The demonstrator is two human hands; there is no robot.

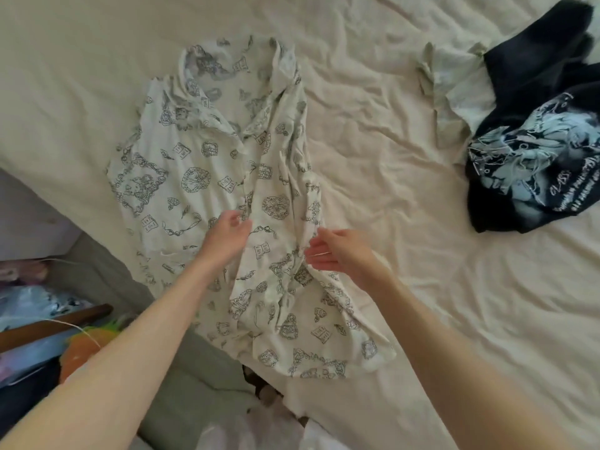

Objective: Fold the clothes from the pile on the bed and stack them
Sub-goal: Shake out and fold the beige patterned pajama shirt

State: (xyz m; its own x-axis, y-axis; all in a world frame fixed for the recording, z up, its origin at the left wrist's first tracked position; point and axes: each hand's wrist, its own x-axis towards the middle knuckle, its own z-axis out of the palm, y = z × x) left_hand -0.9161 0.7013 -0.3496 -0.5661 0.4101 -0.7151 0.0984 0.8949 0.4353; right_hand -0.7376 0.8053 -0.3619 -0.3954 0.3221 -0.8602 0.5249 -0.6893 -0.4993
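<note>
A white printed shirt point(194, 177) with grey drawings lies spread lengthwise on the cream bed sheet point(373, 157), its right side folded over toward the middle. My left hand point(227, 237) hovers over the shirt's middle with loosely curled fingers, holding nothing. My right hand point(334, 251) is at the folded right edge of the shirt, fingers straight and relaxed, palm facing left. At the far right lies a pile of clothes: a black garment with a pale blue print point(535, 157) and a light green-white garment point(454, 82) partly under it.
The bed's left edge runs diagonally at the lower left. Beyond it sit a grey surface point(107, 280), a brown stick-like object point(55, 323), an orange item point(81, 349) and mixed clutter on the floor.
</note>
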